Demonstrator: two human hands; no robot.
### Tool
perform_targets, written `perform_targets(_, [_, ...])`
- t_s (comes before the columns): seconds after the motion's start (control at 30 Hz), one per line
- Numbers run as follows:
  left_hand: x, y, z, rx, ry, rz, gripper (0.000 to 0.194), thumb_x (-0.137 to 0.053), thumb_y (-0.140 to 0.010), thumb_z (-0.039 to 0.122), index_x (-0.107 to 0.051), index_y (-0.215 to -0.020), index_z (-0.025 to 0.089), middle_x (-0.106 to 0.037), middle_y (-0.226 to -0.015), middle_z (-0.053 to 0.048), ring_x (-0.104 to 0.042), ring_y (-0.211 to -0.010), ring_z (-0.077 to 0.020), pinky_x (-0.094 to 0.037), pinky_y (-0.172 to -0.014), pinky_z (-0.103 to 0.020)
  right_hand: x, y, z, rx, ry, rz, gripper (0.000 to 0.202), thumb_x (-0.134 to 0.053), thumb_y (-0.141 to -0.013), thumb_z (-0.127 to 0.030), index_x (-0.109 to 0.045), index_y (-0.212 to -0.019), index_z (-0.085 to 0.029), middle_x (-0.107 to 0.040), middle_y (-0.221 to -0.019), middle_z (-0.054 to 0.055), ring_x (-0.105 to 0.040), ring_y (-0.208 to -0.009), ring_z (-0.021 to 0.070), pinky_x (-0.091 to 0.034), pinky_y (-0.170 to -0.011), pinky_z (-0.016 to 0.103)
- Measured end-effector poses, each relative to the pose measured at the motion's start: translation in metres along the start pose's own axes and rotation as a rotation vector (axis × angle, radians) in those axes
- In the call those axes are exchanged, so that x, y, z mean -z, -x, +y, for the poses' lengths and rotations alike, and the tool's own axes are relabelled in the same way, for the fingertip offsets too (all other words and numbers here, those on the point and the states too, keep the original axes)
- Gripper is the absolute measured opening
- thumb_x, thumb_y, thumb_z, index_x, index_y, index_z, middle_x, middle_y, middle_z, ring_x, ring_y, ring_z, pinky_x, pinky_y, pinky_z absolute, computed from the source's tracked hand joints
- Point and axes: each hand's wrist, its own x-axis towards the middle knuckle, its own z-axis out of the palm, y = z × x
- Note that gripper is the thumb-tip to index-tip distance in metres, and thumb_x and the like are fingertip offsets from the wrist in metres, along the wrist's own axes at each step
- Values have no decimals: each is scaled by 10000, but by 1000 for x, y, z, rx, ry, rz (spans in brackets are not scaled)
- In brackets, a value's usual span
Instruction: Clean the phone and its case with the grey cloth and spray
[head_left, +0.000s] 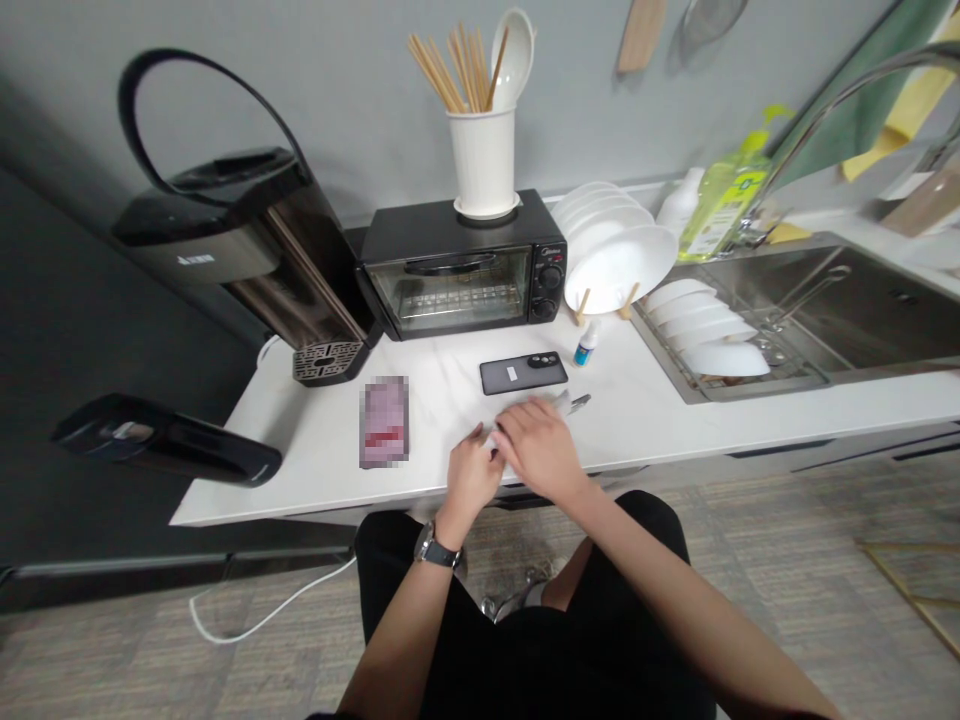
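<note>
My left hand (474, 472) is closed near the counter's front edge, its fingertips against my right hand. A small whitish piece shows between the two, mostly hidden. My right hand (541, 448) lies over it with bent fingers. A crumpled, pale, translucent thing (562, 403) and a grey metallic tip (580, 403) stick out beyond my right fingers; I cannot make out their kind. Just behind my hands, a dark smartphone (536, 375) lies face down with a small white label. A small white spray bottle (587, 344) with a blue label stands to its right.
A toaster oven (465, 270) carries a white chopstick holder (484, 160). Left are a water dispenser (225, 230), a dark cylindrical device (172, 440) and a blurred pinkish item (384, 422). Racked plates (622, 265), a soap bottle (724, 205) and a sink (862, 340) stand right.
</note>
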Motion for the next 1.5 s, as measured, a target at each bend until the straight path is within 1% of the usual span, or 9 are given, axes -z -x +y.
perform_targets(0.13, [-2,1,-3,20,-32,-10,176,-638,-878,61,-774,-960,138,-802,-953,-134,-782,-892,-290,-633,-830,-377,-10,2,-22,205,-38,-37,292,-495,-1086,-334,-655,-1229,-136,-727,-1130,111,-598,-994,263,-406,-898,407])
perform_targets(0.4, [7,-2,8,-37,100,8,261,-628,-1034,309,-760,-1258,287,-824,-1138,-22,-783,-1084,-220,-470,-1210,-389,2,19,75,-140,196,192,376,-379,-1095,-256,-626,-815,-206,-656,-793,72,-513,-796,254,-320,-781,408])
perform_targets(0.5, [4,-1,8,-28,97,11,258,-634,-1033,320,-767,-1250,284,-825,-1138,-25,-783,-1089,-229,-475,-1207,-403,-3,17,56,-175,183,230,361,-379,-1080,-219,-606,-799,-214,-653,-806,72,-510,-824,254,-318,-820,408])
perform_targets(0.63, [2,1,1,-11,80,21,198,-651,-990,187,-815,-1086,244,-835,-1055,-49,-749,-1189,-280,-556,-1122,-421,-15,10,9,-6,108,144,317,-420,-1087,-282,-621,-855,-204,-655,-850,70,-521,-862,252,-320,-825,404])
perform_targets(0.77, [4,1,-1,-38,135,22,247,-655,-984,171,-792,-1173,252,-822,-1151,-44,-754,-1179,-267,-529,-1154,-421,-12,12,28,73,116,115,347,-413,-1103,-346,-629,-870,-208,-658,-846,68,-516,-834,251,-321,-789,400])
perform_targets(0.93, [5,-1,6,-47,163,34,257,-637,-1023,276,-766,-1245,280,-811,-1193,-41,-783,-1089,-244,-485,-1194,-429,-1,17,69,-148,162,216,386,-360,-1101,-268,-639,-841,-212,-669,-805,77,-534,-813,257,-332,-807,405])
perform_targets(1.2, [0,3,-4,11,107,42,214,-613,-843,13,-778,-898,137,-808,-894,-116,-775,-814,-255,-610,-773,-326,-17,3,0,187,-56,77,336,-429,-1101,-341,-708,-1140,-158,-761,-1020,96,-614,-930,247,-395,-863,396])
perform_targets(1.37, [16,7,15,20,356,164,177,-662,-983,285,-770,-937,152,-788,-819,-39,-727,-741,-179,-566,-732,-253,-6,8,41,-191,-246,272,526,-311,-1118,-410,-741,-916,-184,-755,-871,104,-640,-839,253,-417,-828,397])
perform_targets(1.5, [28,-1,46,28,640,240,198,-687,-971,338,-766,-1003,160,-813,-936,-45,-755,-856,-189,-574,-798,-247,2,10,37,-328,-355,369,705,-94,-1132,-376,-754,-968,-193,-762,-871,104,-691,-827,235,-482,-794,365])
